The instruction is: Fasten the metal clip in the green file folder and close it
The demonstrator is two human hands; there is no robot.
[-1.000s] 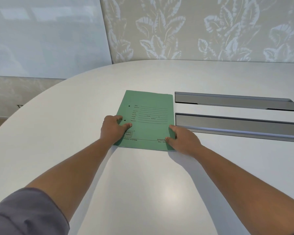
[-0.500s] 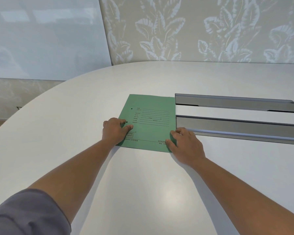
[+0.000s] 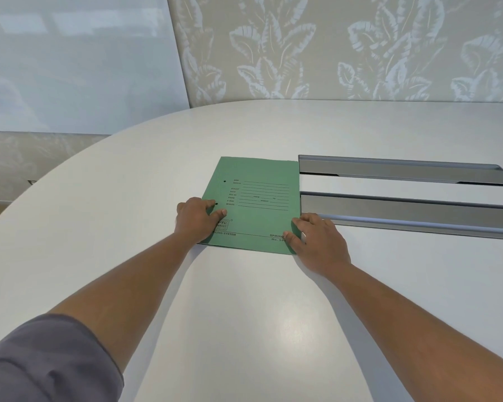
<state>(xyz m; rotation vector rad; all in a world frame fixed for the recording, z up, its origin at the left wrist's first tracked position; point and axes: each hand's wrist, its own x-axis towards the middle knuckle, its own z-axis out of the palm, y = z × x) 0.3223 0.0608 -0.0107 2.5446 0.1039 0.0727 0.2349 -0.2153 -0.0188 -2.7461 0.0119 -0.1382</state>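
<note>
The green file folder [image 3: 259, 198] lies closed and flat on the white table [image 3: 244, 314], printed cover up, with two small holes near its left edge. My left hand [image 3: 196, 219] rests on the folder's near-left corner, fingers curled onto the cover by the lower hole. My right hand [image 3: 317, 242] holds the near-right corner, thumb on top of the cover and fingers at its right edge. The metal clip is hidden inside the folder.
Two long grey metal cable-tray lids [image 3: 404, 211] are set into the table right of the folder, the far one [image 3: 389, 169] touching its right edge. A leaf-patterned wall [image 3: 331, 47] and a glossy white panel [image 3: 70, 62] stand behind the table.
The folder has slid right and slightly away, so its right edge now meets the grey trays. Both hands moved with it and kept their places on the near corners.
</note>
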